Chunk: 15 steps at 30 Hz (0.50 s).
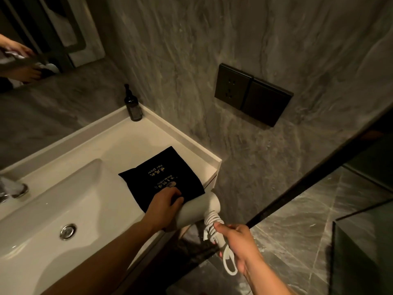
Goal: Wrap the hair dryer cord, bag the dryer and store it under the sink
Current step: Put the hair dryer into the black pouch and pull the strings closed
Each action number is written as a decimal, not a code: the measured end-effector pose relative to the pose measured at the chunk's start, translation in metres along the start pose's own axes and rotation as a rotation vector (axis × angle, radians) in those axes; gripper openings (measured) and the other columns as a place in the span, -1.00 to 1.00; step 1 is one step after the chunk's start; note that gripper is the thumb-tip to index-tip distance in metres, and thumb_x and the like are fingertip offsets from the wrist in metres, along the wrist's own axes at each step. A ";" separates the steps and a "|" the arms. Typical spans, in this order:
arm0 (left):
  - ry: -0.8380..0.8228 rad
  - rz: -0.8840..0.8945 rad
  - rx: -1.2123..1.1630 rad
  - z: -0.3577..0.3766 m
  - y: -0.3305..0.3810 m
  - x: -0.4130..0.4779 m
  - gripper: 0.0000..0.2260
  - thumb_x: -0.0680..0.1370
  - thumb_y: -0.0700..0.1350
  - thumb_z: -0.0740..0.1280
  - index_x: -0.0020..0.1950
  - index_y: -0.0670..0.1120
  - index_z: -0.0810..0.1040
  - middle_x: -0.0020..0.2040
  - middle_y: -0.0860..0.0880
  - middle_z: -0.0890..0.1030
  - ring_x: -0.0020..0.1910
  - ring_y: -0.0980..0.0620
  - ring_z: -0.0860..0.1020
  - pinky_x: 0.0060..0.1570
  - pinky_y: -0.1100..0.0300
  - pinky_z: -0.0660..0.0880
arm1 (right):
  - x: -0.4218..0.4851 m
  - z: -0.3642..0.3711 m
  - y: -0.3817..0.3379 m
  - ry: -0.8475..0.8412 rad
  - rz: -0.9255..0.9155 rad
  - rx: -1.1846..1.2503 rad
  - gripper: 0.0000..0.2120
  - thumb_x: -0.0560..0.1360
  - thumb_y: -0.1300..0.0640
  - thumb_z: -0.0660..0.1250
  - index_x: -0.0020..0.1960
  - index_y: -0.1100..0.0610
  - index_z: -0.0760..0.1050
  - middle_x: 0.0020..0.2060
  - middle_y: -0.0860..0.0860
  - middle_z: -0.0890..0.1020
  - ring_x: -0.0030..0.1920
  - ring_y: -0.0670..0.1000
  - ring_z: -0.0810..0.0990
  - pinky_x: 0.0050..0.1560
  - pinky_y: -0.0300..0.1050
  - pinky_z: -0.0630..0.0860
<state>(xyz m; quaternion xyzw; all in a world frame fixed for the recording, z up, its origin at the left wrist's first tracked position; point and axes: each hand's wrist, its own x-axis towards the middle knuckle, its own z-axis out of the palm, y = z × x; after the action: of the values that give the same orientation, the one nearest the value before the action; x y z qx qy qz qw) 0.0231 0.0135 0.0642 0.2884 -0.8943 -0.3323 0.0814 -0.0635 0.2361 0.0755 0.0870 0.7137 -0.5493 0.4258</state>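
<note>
A white hair dryer (pixel 196 210) hangs just past the counter's right front corner, barrel level and handle pointing down. My left hand (pixel 164 206) grips the barrel's left end. The white cord (pixel 212 220) is coiled in tight turns around the handle, and a loose loop (pixel 228 261) hangs below. My right hand (pixel 238 241) is closed on the wrapped handle and cord. A black cloth bag (pixel 161 177) with gold lettering reading "Hair Dryer" lies flat on the counter, right behind my left hand.
The white sink basin (pixel 49 209) with its drain (pixel 68 231) fills the left; a faucet (pixel 12 188) stands at the far left. A dark pump bottle (pixel 133 105) sits in the back corner. A black wall socket (pixel 253 93) is on the stone wall. Grey tile floor (pixel 297 220) lies to the right.
</note>
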 end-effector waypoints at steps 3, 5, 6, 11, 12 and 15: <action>-0.066 -0.043 0.000 -0.002 -0.003 0.001 -0.86 0.62 -0.11 0.34 0.16 -0.08 0.58 0.07 -0.03 0.61 -0.01 0.06 0.54 -0.01 0.22 0.40 | 0.004 0.000 -0.001 -0.032 0.019 -0.024 -0.64 0.35 0.05 0.59 -0.09 0.34 0.66 -0.18 0.28 0.76 -0.14 0.26 0.72 -0.12 0.07 0.54; -0.137 -0.044 -0.003 -0.003 -0.005 0.005 -0.82 0.62 -0.14 0.30 0.21 -0.07 0.53 0.12 -0.07 0.63 0.03 0.03 0.57 0.00 0.22 0.42 | 0.003 0.001 0.000 -0.049 0.013 -0.066 -0.71 0.40 0.09 0.57 -0.12 0.33 0.68 -0.21 0.25 0.76 -0.22 0.17 0.70 -0.21 0.01 0.54; -0.165 -0.035 0.006 -0.004 -0.005 0.008 -0.81 0.63 -0.14 0.29 0.24 -0.07 0.51 0.14 -0.08 0.63 0.05 0.02 0.58 0.00 0.22 0.42 | 0.002 0.001 -0.001 -0.060 0.003 -0.086 -0.73 0.40 0.08 0.57 -0.12 0.32 0.69 -0.21 0.24 0.77 -0.25 0.13 0.70 -0.28 -0.04 0.53; -0.206 -0.017 0.058 -0.006 -0.003 0.020 -0.79 0.65 -0.02 0.30 0.23 -0.07 0.52 0.12 -0.07 0.65 0.07 -0.05 0.61 0.06 0.12 0.50 | -0.001 -0.002 -0.014 -0.140 0.013 -0.157 -0.76 0.44 0.13 0.53 -0.08 0.34 0.71 -0.20 0.27 0.76 -0.36 0.10 0.67 -0.42 -0.14 0.53; -0.204 -0.013 0.055 -0.007 -0.004 0.021 -0.81 0.65 0.00 0.30 0.20 -0.06 0.53 0.08 -0.07 0.66 0.03 -0.03 0.62 0.04 0.09 0.53 | -0.002 -0.004 -0.018 -0.168 0.028 -0.173 -0.74 0.44 0.14 0.53 -0.06 0.36 0.70 -0.23 0.28 0.75 -0.41 0.09 0.66 -0.44 -0.15 0.53; -0.183 0.011 0.027 -0.013 -0.009 0.024 -0.85 0.65 0.02 0.29 0.10 -0.03 0.55 -0.03 -0.05 0.67 -0.08 -0.01 0.61 -0.03 0.03 0.56 | -0.001 -0.014 -0.027 -0.249 0.071 -0.218 -0.68 0.44 0.16 0.52 0.01 0.43 0.67 -0.22 0.35 0.72 -0.44 0.10 0.67 -0.51 -0.16 0.53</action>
<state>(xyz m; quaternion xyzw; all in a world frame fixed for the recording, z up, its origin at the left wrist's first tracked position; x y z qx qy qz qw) 0.0119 -0.0123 0.0672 0.2532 -0.9038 -0.3449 -0.0026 -0.0863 0.2381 0.0958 -0.0034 0.7072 -0.4598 0.5371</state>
